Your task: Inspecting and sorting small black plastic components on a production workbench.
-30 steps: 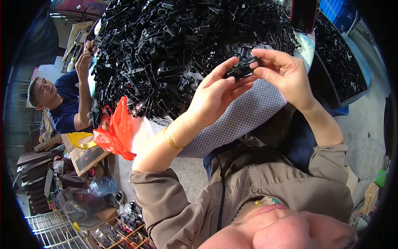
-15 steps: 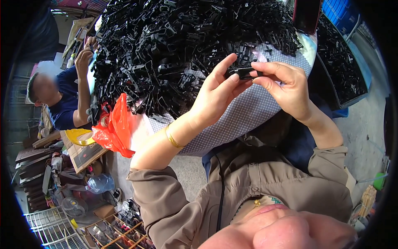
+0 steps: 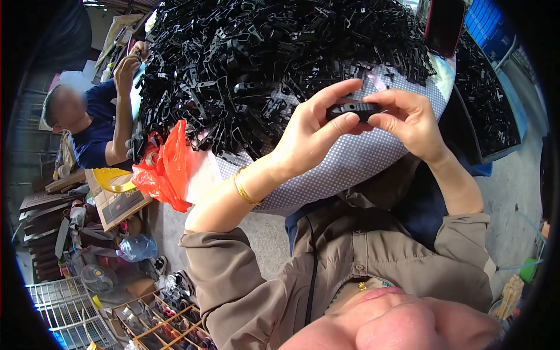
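Between my two hands is a small black plastic part point(image 3: 353, 108), long and narrow, with ridges and a hole on its upper face. My left hand point(image 3: 318, 128) grips its left end, thumb in front and the index finger raised above. At the other end, my right hand point(image 3: 406, 119) pinches the part between thumb and fingers. Both hands are above the near edge of a table covered with a grey dotted cloth point(image 3: 332, 166). Just beyond them spreads a big heap of black plastic parts point(image 3: 233, 64).
A red plastic bag point(image 3: 169, 175) lies at the table's left edge. A co-worker point(image 3: 96, 122) handles something small at the far left. A dark upright panel point(image 3: 444, 26) stands at the back right, beside a bin of black parts point(image 3: 484, 87). A water bottle point(image 3: 137, 248) is lower left.
The black part has turned so that its ridged face shows. My left thumb has shifted right along it, and both hands stay close together on it.
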Action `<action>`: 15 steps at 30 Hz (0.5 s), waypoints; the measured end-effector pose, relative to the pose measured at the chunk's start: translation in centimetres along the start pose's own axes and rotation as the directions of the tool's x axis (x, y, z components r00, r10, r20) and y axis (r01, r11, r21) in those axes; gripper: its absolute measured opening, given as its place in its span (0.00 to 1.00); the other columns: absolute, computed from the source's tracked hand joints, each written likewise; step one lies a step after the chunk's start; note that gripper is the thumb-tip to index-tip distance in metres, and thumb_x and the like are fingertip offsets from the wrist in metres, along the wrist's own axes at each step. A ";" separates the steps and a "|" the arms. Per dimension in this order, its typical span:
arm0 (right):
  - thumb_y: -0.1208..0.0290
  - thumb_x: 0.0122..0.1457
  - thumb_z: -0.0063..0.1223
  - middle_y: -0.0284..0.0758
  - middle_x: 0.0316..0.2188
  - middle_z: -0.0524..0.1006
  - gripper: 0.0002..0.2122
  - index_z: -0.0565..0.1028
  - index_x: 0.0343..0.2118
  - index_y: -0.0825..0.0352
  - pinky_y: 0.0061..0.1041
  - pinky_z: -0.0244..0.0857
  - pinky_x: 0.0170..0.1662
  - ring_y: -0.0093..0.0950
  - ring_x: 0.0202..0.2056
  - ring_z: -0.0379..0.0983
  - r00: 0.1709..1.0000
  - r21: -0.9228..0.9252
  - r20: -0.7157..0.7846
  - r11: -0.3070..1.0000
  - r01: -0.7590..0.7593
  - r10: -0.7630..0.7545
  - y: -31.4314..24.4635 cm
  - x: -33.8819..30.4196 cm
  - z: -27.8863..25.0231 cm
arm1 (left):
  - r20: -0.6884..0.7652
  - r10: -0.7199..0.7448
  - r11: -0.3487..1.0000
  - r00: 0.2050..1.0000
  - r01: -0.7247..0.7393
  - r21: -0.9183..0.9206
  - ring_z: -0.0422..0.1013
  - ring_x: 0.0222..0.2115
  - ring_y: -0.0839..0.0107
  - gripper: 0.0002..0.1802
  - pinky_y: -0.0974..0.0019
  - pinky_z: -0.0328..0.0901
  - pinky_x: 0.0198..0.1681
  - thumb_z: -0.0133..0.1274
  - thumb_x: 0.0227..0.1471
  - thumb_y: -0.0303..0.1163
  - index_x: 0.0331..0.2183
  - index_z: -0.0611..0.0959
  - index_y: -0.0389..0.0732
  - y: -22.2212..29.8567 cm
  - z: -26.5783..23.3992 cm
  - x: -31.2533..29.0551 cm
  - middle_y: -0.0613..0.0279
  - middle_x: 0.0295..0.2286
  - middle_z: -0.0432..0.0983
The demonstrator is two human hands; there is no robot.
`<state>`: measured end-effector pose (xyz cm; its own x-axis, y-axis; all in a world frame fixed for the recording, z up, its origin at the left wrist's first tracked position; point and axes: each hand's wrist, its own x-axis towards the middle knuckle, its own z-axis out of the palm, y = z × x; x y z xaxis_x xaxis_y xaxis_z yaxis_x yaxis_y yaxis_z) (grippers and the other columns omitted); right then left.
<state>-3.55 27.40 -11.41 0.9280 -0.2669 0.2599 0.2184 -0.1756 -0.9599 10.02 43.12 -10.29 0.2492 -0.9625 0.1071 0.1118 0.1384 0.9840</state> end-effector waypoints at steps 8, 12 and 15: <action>0.81 0.46 0.55 0.38 0.33 0.77 0.10 0.75 0.35 0.72 0.17 0.67 0.36 0.22 0.34 0.74 0.999 -0.045 0.027 0.998 -0.040 0.042 -2.7 -0.1 -3.2 | -0.093 0.269 0.572 0.959 -0.081 0.817 0.72 0.36 0.67 0.20 0.67 0.68 0.35 0.49 0.52 0.31 0.47 0.70 0.36 3.3 -3.5 0.9 0.53 0.44 0.68; 0.75 0.42 0.59 0.35 0.23 0.77 0.10 0.77 0.29 0.70 0.19 0.64 0.28 0.24 0.24 0.73 0.888 -0.344 0.417 0.938 -0.042 0.192 -3.0 -0.2 -4.3 | -0.117 0.284 -0.288 0.952 0.201 0.936 0.66 0.36 0.60 0.07 0.59 0.62 0.39 0.55 0.42 0.29 0.28 0.80 0.39 4.0 -8.5 0.0 0.59 0.30 0.73; 0.74 0.45 0.58 0.36 0.23 0.76 0.09 0.77 0.30 0.71 0.21 0.64 0.28 0.24 0.25 0.73 0.905 -0.439 0.389 0.898 0.019 0.170 -2.2 0.9 -3.7 | -0.176 0.219 -0.478 0.960 0.263 0.838 0.65 0.37 0.63 0.04 0.59 0.59 0.38 0.55 0.40 0.30 0.25 0.79 0.42 3.2 -9.2 0.0 0.62 0.28 0.72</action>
<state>-4.33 24.05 -8.66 0.9948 0.0966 0.0310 0.0815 -0.5789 -0.8113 19.19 45.66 -8.48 0.4332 -0.8523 0.2932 -0.7943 -0.5147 -0.3227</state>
